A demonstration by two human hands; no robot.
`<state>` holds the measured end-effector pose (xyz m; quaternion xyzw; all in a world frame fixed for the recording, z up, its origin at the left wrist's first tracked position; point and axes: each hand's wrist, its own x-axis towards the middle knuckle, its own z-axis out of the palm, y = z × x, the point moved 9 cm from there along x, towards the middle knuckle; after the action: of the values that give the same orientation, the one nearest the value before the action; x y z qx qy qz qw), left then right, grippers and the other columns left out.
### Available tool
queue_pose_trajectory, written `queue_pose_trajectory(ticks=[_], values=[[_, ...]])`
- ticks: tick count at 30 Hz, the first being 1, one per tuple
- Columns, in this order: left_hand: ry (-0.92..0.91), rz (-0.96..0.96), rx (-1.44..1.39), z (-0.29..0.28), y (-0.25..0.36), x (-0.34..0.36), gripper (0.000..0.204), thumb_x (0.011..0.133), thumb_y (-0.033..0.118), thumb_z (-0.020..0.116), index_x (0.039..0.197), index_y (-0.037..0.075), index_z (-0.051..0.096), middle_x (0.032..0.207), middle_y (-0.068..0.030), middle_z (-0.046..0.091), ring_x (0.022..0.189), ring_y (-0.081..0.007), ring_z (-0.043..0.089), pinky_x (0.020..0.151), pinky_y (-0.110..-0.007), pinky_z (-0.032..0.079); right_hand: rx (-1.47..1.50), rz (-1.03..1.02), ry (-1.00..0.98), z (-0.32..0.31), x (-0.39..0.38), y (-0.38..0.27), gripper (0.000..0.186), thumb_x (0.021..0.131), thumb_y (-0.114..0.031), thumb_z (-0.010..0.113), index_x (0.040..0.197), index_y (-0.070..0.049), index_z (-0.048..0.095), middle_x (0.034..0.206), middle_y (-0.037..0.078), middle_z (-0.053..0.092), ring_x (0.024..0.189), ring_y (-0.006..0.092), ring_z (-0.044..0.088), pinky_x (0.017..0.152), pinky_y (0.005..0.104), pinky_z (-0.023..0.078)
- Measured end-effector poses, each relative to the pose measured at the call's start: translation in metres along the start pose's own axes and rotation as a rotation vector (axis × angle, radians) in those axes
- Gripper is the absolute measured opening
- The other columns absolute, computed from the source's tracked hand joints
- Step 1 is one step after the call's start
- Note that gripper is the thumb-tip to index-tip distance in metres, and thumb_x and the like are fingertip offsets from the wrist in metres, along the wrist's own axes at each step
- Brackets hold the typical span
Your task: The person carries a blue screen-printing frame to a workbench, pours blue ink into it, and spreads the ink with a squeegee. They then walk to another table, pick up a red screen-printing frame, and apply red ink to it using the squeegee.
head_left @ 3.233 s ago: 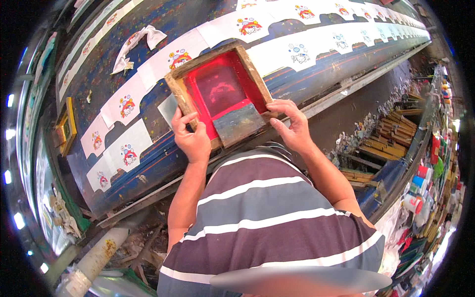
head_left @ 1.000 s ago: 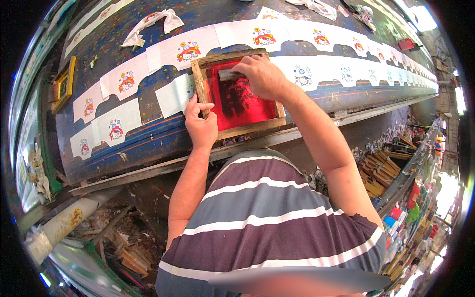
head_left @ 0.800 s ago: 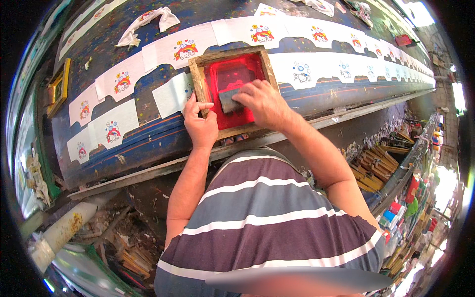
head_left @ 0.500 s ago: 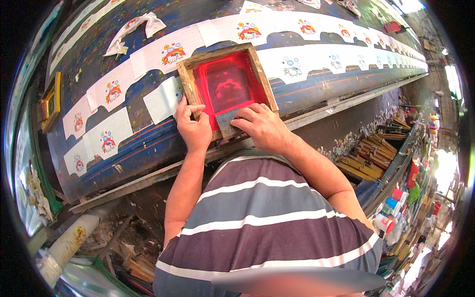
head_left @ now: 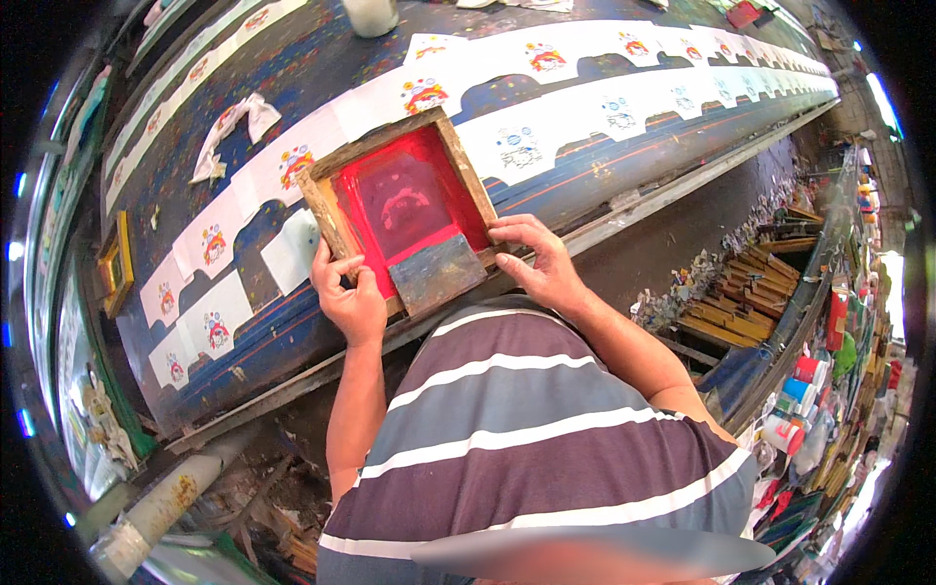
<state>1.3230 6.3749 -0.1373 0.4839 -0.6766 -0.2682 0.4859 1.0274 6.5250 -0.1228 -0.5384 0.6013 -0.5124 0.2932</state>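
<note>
Tilted over the near edge of the long table is a wooden screen-printing frame (head_left: pixel 466 175), its mesh wet with red ink. My left hand (head_left: pixel 353 304) is closed on the frame's left rail near the front corner. Fingers and thumb of my right hand (head_left: pixel 548 265) grip the opposite front corner. A flat, dark squeegee (head_left: pixel 439 273) lies inside the frame against its near side, touched by neither hand. Beneath the left rail, a white cut sheet (head_left: pixel 291 255) is partly hidden. To the right, another sheet (head_left: pixel 519 146) carries a blue and black outline print.
Rows of printed white sheets (head_left: pixel 548 57) run along the table. A crumpled white cloth (head_left: pixel 234 132) and a white container (head_left: pixel 370 16) lie beyond, with a small yellow frame (head_left: pixel 118 263) at the left. Wooden frames (head_left: pixel 736 307) and paint tubs (head_left: pixel 783 432) stand at the right.
My right hand has let go of the squeegee and taken the frame's right corner. The frame has lifted and shifted, uncovering more of the sheets. My left hand keeps its hold.
</note>
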Motion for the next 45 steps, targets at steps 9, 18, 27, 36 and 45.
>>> queue_pose_trajectory(ticks=[9, 18, 27, 36, 45], values=[[-0.022, -0.006, -0.068, 0.123, 0.042, -0.015, 0.022, 0.080, -0.011, 0.069, 0.095, 0.003, 0.075, 0.157, -0.0287, 0.063, 0.149, -0.0413, 0.059, 0.126, -0.047, 0.043, -0.086, -0.046, 0.117, -0.113, -0.004, 0.036, 0.036, 0.098, -0.017, 0.082, 0.132, -0.004, 0.077, 0.139, 0.016, 0.075, 0.137, 0.0319, 0.066, 0.120, 0.0472, 0.048], [-0.043, -0.135, -0.177, 0.202, 0.041, -0.030, 0.022, 0.079, -0.010, 0.071, 0.096, 0.003, 0.076, 0.158, -0.0286, 0.062, 0.150, -0.0390, 0.059, 0.126, -0.045, 0.043, -0.016, -0.035, 0.129, -0.187, -0.008, 0.071, 0.037, 0.096, -0.016, 0.082, 0.131, -0.005, 0.079, 0.133, 0.015, 0.077, 0.135, 0.0343, 0.066, 0.120, 0.0491, 0.048], [-0.098, -0.276, -0.323, 0.216, 0.021, -0.035, 0.032, 0.084, -0.020, 0.067, 0.109, 0.000, 0.073, 0.176, -0.0315, 0.043, 0.152, -0.0322, 0.058, 0.123, -0.039, 0.048, 0.066, -0.051, 0.020, -0.202, -0.006, 0.083, 0.037, 0.099, -0.016, 0.079, 0.134, -0.003, 0.077, 0.138, 0.014, 0.076, 0.140, 0.0312, 0.062, 0.125, 0.0480, 0.042], [-0.120, -0.336, -0.392, 0.216, 0.020, -0.034, 0.031, 0.084, -0.020, 0.068, 0.108, -0.001, 0.072, 0.178, -0.0313, 0.038, 0.154, -0.0315, 0.056, 0.124, -0.039, 0.047, 0.094, -0.067, 0.079, -0.206, -0.004, 0.085, 0.032, 0.095, -0.004, 0.080, 0.127, -0.003, 0.079, 0.132, 0.014, 0.078, 0.133, 0.0328, 0.067, 0.119, 0.0477, 0.049], [-0.116, -0.336, -0.363, 0.214, 0.021, -0.033, 0.025, 0.084, -0.017, 0.070, 0.101, 0.001, 0.074, 0.174, -0.0306, 0.044, 0.147, -0.0297, 0.062, 0.117, -0.037, 0.051, -0.218, -0.358, 0.032, -0.192, 0.008, 0.020, 0.033, 0.088, -0.002, 0.086, 0.119, -0.006, 0.078, 0.123, 0.014, 0.077, 0.121, 0.0365, 0.071, 0.107, 0.0496, 0.056]])
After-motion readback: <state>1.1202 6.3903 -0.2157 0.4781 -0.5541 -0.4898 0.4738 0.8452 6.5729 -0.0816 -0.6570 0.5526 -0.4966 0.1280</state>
